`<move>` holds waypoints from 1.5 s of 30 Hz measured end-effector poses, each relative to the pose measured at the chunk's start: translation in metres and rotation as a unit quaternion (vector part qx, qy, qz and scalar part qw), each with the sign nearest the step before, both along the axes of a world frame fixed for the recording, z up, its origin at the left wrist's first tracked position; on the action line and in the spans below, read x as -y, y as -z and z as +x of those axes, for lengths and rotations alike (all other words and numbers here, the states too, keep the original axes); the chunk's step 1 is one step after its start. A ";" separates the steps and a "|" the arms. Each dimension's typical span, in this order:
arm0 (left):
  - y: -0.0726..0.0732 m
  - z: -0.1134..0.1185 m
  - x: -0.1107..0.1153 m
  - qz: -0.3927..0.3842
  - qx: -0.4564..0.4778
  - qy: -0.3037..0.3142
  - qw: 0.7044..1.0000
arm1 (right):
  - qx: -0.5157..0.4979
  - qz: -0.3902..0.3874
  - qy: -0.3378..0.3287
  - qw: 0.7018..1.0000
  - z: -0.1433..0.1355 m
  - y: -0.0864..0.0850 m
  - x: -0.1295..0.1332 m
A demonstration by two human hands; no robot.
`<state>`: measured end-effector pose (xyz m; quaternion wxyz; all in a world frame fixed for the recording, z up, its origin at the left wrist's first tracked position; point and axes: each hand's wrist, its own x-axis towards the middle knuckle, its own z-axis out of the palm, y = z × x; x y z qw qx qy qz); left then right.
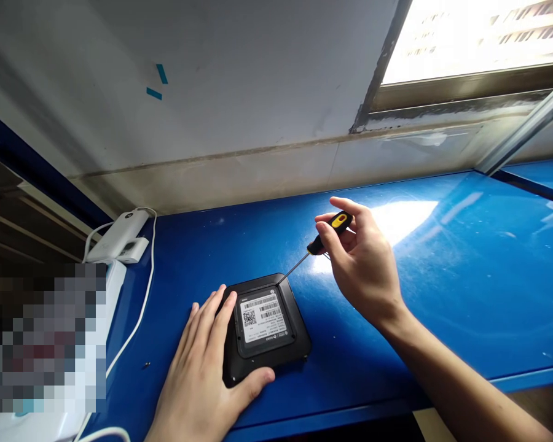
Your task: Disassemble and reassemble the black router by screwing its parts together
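A black square electronic box [299,331] lies on the blue tabletop, its label [263,316] with barcodes and a QR code facing up. My left hand [203,362] holds it along the left side and near corner, the index fingertip on top and the thumb at the near edge. In my right hand [364,264] is a screwdriver [317,245] with a black and yellow handle, gripped between thumb and fingers. Its thin shaft slants down to the left, and the tip meets the box near the far right corner of the label recess. Whether a screw sits there is too small to tell.
A tiny dark piece, perhaps a screw [146,365], lies left of my left hand. White devices [120,236] and a white cable [150,276] take up the table's left side, beside a blurred-out patch. Behind the blue table [442,294] stands a wall [239,80] with a window.
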<state>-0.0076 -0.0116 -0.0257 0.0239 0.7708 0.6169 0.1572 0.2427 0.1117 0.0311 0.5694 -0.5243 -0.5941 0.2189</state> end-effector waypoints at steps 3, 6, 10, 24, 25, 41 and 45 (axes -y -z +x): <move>0.001 -0.001 0.001 0.000 0.001 0.002 1.000 | -0.001 0.004 0.000 1.000 0.000 0.000 0.000; 0.000 0.000 0.000 0.004 0.005 0.005 1.000 | -0.012 0.004 -0.003 1.000 0.000 0.001 0.000; 0.000 0.000 0.000 0.002 0.006 0.004 1.000 | -0.025 -0.014 -0.009 1.000 0.000 -0.002 0.000; -0.001 0.001 -0.002 0.002 -0.010 0.008 1.000 | -0.142 -0.018 -0.056 0.988 -0.002 -0.006 0.001; -0.001 0.000 -0.002 0.004 -0.011 0.009 1.000 | -0.146 -0.020 -0.058 0.987 -0.002 -0.005 0.001; -0.003 0.001 0.000 -0.022 0.000 -0.012 1.000 | -0.108 -0.026 -0.031 0.993 -0.003 -0.006 0.002; -0.001 0.000 0.000 -0.020 -0.003 -0.011 1.000 | -0.089 -0.016 -0.030 0.996 -0.001 -0.003 0.000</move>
